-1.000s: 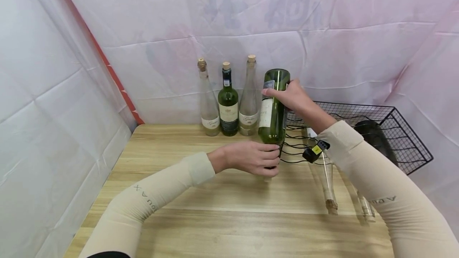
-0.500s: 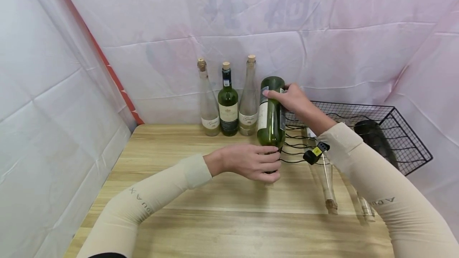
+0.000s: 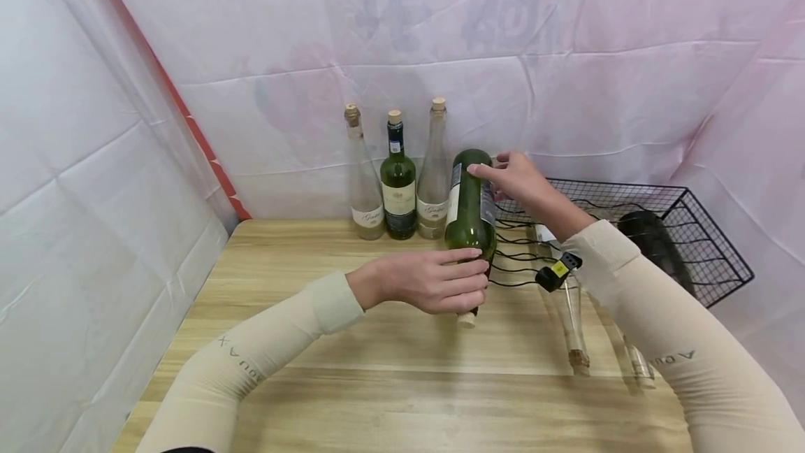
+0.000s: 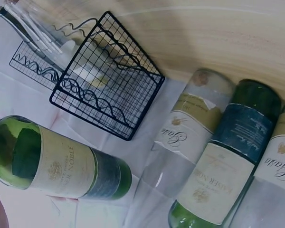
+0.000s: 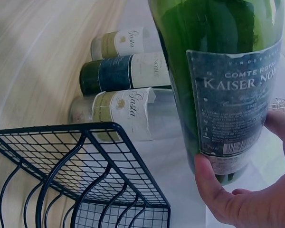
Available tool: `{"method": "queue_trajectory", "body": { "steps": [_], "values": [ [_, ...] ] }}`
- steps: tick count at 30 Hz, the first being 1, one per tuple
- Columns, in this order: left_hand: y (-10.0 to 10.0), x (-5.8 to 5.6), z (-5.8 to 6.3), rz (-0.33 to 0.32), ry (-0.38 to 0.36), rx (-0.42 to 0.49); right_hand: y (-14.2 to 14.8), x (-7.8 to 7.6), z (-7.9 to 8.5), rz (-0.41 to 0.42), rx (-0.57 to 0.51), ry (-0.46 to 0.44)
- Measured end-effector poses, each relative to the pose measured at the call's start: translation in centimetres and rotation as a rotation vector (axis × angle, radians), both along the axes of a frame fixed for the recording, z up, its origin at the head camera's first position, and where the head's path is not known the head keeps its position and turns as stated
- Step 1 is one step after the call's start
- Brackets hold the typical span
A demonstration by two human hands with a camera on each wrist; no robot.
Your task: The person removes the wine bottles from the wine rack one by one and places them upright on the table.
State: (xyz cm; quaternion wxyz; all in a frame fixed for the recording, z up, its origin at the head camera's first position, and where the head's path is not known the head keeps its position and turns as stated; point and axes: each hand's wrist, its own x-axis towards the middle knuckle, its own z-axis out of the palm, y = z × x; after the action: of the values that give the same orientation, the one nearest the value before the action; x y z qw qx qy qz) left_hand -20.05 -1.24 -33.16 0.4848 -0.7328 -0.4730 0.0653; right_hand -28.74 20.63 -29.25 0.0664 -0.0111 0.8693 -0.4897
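A green wine bottle is tilted, base up and away from me, its corked neck low and toward me. My left hand grips it round the neck, the cork showing below the fingers. My right hand holds it near the base, thumb and fingertip at opposite sides in the right wrist view. The bottle's dark back label faces that camera. To the left stand two clear bottles with a green corked bottle between them, all upright.
A black wire rack stands to the right, partly behind my right arm. In it lie clear bottles, one with its corked neck toward me, and a dark bottle. A white cloth wall rises behind the wooden table.
The held bottle's base has come down and slightly left, so it leans flatter. Both hands have moved with it, and the cork shows again below the left hand.
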Motion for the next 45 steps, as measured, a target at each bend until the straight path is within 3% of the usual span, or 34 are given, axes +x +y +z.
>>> {"method": "queue_trajectory", "body": {
  "steps": [9, 16, 24, 36, 45],
  "values": [
    [-0.5, -1.0, -2.0, -0.005, -0.074, 0.008, 0.9, 0.4, -0.3, 0.051, -0.033, 0.004],
    [-1.2, -0.8, -1.9, -0.021, -0.143, 0.035, 1.9, 0.9, -0.9, 0.060, -0.075, 0.034],
    [-2.0, -0.8, -1.5, -0.069, -0.270, 0.066, 3.9, 1.5, -1.2, 0.045, -0.085, 0.042],
    [-2.6, -0.5, -0.9, -0.086, -0.449, 0.151, 7.1, 3.4, -1.6, 0.048, 0.094, 0.076],
    [-2.9, 0.1, -0.6, -0.102, -0.655, 0.206, 9.8, 5.6, -2.2, -0.002, 0.220, 0.122]
  ]
}}
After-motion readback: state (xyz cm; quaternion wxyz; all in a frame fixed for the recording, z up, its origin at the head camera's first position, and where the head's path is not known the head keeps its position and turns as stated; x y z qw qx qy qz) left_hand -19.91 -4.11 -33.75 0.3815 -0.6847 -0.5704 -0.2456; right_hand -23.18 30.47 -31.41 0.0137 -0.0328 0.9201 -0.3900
